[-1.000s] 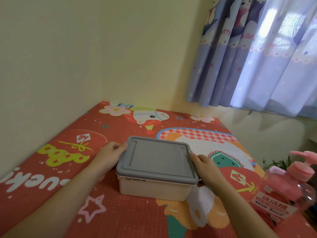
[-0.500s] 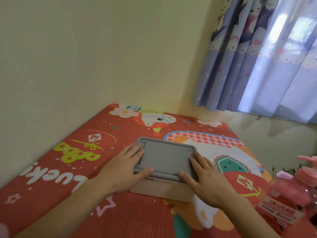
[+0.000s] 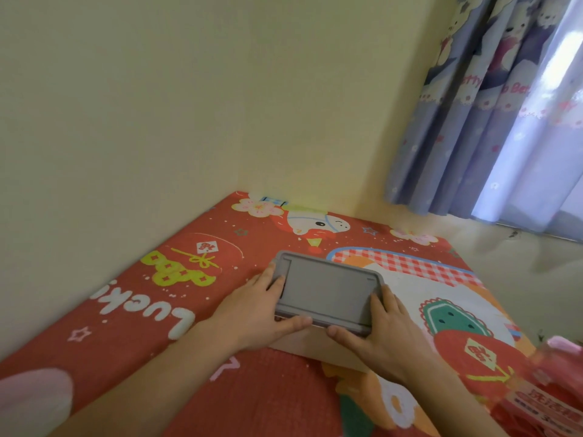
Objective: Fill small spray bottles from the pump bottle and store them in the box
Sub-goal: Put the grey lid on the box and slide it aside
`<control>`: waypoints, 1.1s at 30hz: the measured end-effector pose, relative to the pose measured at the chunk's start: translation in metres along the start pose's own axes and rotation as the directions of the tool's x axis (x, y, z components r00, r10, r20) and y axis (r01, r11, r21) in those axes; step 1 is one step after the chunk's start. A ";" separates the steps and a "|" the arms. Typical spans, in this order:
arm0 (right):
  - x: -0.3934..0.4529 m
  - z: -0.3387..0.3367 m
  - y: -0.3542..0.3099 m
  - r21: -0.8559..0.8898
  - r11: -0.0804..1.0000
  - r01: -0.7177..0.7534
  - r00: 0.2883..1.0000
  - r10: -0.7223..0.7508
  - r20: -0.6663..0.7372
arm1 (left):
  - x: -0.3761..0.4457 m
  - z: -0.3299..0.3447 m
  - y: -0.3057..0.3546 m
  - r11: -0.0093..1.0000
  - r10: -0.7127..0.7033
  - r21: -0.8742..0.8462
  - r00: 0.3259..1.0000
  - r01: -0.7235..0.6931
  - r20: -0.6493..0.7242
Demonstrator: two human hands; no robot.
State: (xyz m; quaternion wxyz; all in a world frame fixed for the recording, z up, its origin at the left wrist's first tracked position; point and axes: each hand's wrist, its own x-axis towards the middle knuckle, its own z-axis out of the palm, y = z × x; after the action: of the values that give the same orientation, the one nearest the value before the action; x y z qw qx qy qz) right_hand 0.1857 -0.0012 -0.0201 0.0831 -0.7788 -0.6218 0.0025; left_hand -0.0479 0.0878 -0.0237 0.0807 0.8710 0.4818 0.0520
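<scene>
My left hand (image 3: pixel 255 313) and right hand (image 3: pixel 381 335) are spread over the ends of the grey lid (image 3: pixel 328 293), thumbs hooked under its near edge. The box (image 3: pixel 318 345) sits mid-mat (image 3: pixel 126 310). The lid looks like stiff, light plastic, probably snap-fit, so I should lift at the corners. The pump bottle (image 3: pixel 549 395) is blurred at right.

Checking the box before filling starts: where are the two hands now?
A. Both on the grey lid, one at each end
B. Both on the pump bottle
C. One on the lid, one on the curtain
A: the left hand and right hand grip opposite ends of the grey lid on the box.
</scene>
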 end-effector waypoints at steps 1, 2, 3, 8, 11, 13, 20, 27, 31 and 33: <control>0.002 0.002 -0.001 0.000 1.000 0.016 1.000 -0.016 -0.003 | -0.001 0.001 0.000 1.000 -0.017 -0.008 1.000 0.016 -0.003; 0.004 0.003 -0.003 -0.004 0.999 0.036 0.999 -0.036 -0.010 | -0.003 0.001 -0.001 0.999 -0.034 -0.013 0.999 0.034 -0.008; 0.006 0.003 -0.005 -0.002 0.999 0.051 0.999 -0.051 -0.020 | -0.004 0.001 -0.001 0.999 -0.044 -0.014 0.999 0.044 -0.015; 0.015 0.004 -0.022 0.022 0.988 0.154 0.987 -0.153 -0.050 | -0.017 -0.001 -0.016 0.992 -0.124 -0.003 0.991 0.124 -0.045; 0.022 0.007 -0.035 0.041 0.981 0.189 0.981 -0.187 -0.050 | -0.026 -0.003 -0.026 0.985 -0.169 0.010 0.983 0.170 -0.067; 0.027 0.009 -0.046 0.034 0.977 0.209 0.977 -0.207 -0.044 | -0.034 -0.006 -0.033 0.979 -0.202 0.023 0.975 0.204 -0.092; 0.047 0.009 -0.075 0.052 0.940 0.338 0.940 -0.340 0.028 | -0.058 -0.013 -0.051 0.945 -0.306 0.064 0.935 0.322 -0.178; 0.069 0.005 -0.118 0.075 0.870 0.488 0.861 -0.493 0.122 | -0.084 -0.018 -0.070 0.870 -0.439 0.132 0.867 0.476 -0.234; 0.079 0.003 -0.141 0.110 0.824 0.556 0.810 -0.566 0.153 | -0.096 -0.024 -0.080 0.821 -0.504 0.159 0.826 0.549 -0.253; 0.084 0.002 -0.153 0.131 0.799 0.586 0.779 -0.601 0.178 | -0.103 -0.026 -0.083 0.796 -0.535 0.168 0.805 0.582 -0.256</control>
State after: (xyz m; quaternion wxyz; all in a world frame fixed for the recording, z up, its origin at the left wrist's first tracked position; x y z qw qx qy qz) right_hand 0.0567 0.1126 0.0064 0.0402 -0.5352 -0.8400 0.0799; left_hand -0.1755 0.0465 -0.0155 -0.0606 0.6828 0.7262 0.0526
